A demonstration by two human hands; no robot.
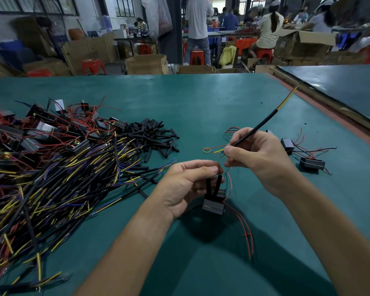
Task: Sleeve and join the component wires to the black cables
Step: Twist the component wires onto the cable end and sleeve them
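Note:
My left hand (186, 184) pinches the tops of two black sleeves (213, 185) that stand up from a small grey component block (213, 206), held just above the green table (201, 107). Thin red wires (247, 229) trail from the block toward me. My right hand (259, 152) grips a black cable (263, 122) that slants up to the right and ends in a yellow tip. Its near end, with short yellow and blue leads (219, 151), sits close to the left fingertips.
A big heap of black cables with yellow and purple leads (58, 178) covers the left of the table. Behind it lie grey components with red wires (43, 129) and loose black sleeve pieces (156, 135). Two wired components (303, 157) lie at the right. People work at benches beyond.

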